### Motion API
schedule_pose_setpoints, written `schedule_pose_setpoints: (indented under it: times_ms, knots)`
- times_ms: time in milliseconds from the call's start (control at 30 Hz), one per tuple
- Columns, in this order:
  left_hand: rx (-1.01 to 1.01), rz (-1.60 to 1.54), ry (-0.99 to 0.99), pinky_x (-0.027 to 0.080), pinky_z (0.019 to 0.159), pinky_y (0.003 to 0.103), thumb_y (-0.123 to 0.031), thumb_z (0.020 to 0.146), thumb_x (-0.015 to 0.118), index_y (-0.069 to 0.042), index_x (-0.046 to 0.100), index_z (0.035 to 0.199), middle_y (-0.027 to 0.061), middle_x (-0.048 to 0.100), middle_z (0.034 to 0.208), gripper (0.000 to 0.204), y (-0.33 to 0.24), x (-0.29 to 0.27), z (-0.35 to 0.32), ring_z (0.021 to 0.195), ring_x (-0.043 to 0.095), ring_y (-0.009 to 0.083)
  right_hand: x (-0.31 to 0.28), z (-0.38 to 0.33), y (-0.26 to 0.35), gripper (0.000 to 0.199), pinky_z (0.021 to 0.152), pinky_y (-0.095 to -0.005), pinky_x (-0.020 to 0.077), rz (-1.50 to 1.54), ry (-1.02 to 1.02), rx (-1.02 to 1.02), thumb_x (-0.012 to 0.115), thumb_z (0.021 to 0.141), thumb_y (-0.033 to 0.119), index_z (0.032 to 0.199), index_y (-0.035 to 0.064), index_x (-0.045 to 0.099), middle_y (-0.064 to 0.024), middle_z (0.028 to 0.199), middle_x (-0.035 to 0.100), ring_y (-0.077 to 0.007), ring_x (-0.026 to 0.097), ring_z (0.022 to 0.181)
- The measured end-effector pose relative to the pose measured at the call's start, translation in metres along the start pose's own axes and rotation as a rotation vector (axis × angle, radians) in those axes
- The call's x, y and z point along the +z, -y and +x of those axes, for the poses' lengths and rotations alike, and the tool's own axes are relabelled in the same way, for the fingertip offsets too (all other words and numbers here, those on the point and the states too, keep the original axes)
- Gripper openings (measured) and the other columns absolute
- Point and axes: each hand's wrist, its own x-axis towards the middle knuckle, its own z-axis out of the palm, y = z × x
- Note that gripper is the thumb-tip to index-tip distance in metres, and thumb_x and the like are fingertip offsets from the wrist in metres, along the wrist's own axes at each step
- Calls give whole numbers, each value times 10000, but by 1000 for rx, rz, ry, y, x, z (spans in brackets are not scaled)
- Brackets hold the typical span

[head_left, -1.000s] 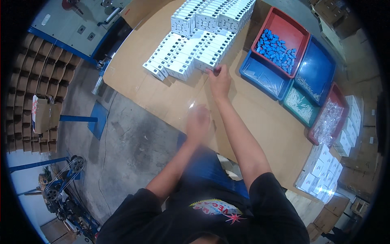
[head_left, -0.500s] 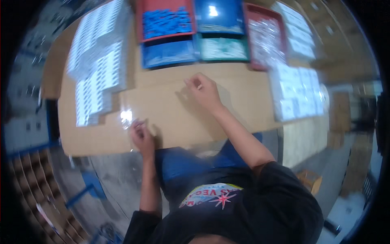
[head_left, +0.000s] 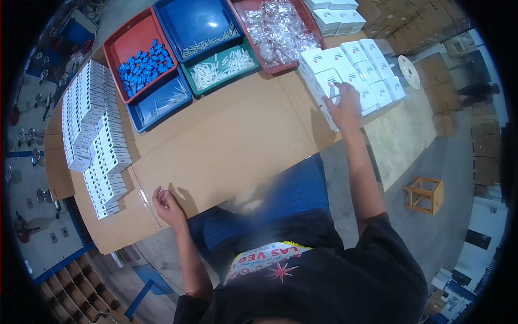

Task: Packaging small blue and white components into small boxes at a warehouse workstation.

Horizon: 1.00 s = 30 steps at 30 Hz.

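My right hand [head_left: 346, 105] is over the near left end of the group of white boxes [head_left: 372, 70] on the right side of the table. Its thumb and fingers are parted at the top of one small white box [head_left: 327, 79]; I cannot tell how firmly they touch it. Over the cardboard tabletop [head_left: 232, 146], close to its near edge, rests my left hand [head_left: 169, 208]. Its fingers are loosely bent and apart, with nothing visible in them. Stacked white boxes [head_left: 110, 146] stand to the left of it.
Along the far side are a red tray [head_left: 131, 35] of blue pieces, two blue trays [head_left: 197, 19] [head_left: 141, 120] with thin pieces, a green tray [head_left: 186, 70] of white plugs and a red tray [head_left: 280, 69] of clear bags. A wooden stool [head_left: 425, 195] stands on the floor at right.
My right hand has gone from the middle of the table to the white boxes at right, its fingers spreading. My left hand stays near the table edge. The view has turned to the right.
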Motion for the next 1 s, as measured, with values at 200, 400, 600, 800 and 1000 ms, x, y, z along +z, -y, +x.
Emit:
schedule_pose_setpoints:
  times_ms: [200,400,600,800,1000]
  knots:
    - [139,14,67,492,940,304,-86,1053,591,8,582,1342,82,676,1035,304,-47,50,-25,991,627,157,10,0,-5,560,1009,-507,482,-83,91,45,872,790,305,1257,72,668,-206,1268,599,-396,562,1169]
    - [101,-138,210,484,919,309,-64,1030,593,3,600,1306,83,681,1035,284,-80,99,-46,969,627,152,8,5,-3,569,979,-489,497,-93,88,71,890,749,303,1235,97,678,-189,1238,603,-386,567,1148]
    - [85,-128,384,489,912,302,-53,1017,610,-1,602,1315,66,685,1043,303,-76,121,-60,951,612,133,10,8,-2,579,975,-507,491,-71,93,109,899,723,289,1217,95,665,-205,1218,582,-401,565,1135]
    - [43,-246,492,494,949,306,-82,1039,620,-9,607,1312,54,677,1090,284,-92,148,-66,1017,618,134,9,1,-5,556,947,-496,500,5,-39,28,878,731,259,1206,85,646,-210,1207,568,-408,576,1106]
    - [-113,-447,867,549,906,315,-216,1112,503,-45,500,1490,121,620,1314,415,-127,193,-66,1081,642,170,-29,-18,52,551,945,-457,504,326,90,157,896,749,266,1205,81,647,-189,1214,553,-373,578,1126]
